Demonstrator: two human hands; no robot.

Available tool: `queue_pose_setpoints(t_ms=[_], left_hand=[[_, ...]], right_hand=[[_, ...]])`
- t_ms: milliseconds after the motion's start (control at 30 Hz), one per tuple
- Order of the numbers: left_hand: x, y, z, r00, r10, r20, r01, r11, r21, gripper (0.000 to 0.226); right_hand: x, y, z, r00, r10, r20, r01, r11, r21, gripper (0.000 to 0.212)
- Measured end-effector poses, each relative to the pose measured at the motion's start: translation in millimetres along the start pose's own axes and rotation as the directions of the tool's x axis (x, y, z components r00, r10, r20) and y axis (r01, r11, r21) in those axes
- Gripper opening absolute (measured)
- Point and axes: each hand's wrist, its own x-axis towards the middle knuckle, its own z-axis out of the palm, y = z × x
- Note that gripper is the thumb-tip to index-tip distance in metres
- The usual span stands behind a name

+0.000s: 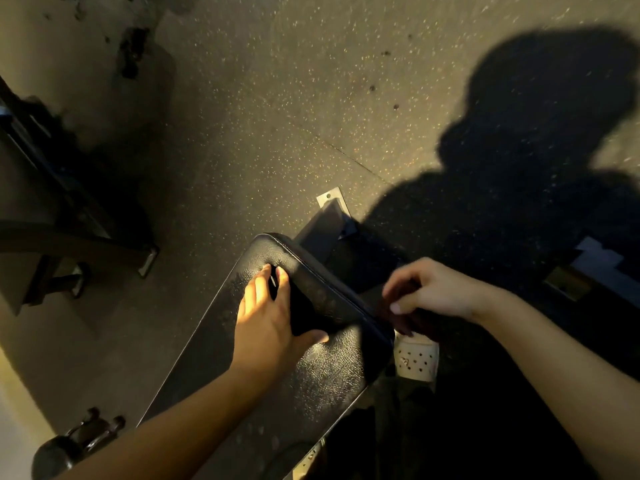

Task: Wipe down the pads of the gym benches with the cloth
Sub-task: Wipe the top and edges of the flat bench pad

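Fingers (266, 275) flat on bench pad (311, 368) (dumbbell (65, 448) nearby).

Left hand (268, 318) flat, fingers spread; right hand (431, 292) loosely curled, palm down.

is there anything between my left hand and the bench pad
Nothing visible. The left hand lies flat on the bench pad, over a dark patch that may be the cloth. The right hand is off the pad's edge.
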Motion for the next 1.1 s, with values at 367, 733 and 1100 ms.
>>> queue_pose_setpoints(t_ms=[367,733,1100], left_hand=[[-0.3,-0.2,1.6,1.0,-0.007,-0.013,0.006,1.0,-0.017,0.123],[-0.2,1.9,1.2,1.0,-0.018,-0.025,0.018,1.0,-0.01,0.124],[-1.9,4.4,-3.7,1.0,-0.01,-0.019,0.009,1.0,-0.016,0.123]], right_hand=[[3.1,-16.4,26.6,0.991,-0.051,-0.127,0.023,0.976,-0.215,0.024],[12.0,-19.4,57.3,0.923,-0.09,-0.373,0.035,0.988,-0.152,0.016],[24.6,-26.9,60.7,0.915,-0.154,-0.372,0.134,0.988,-0.08,0.019]])
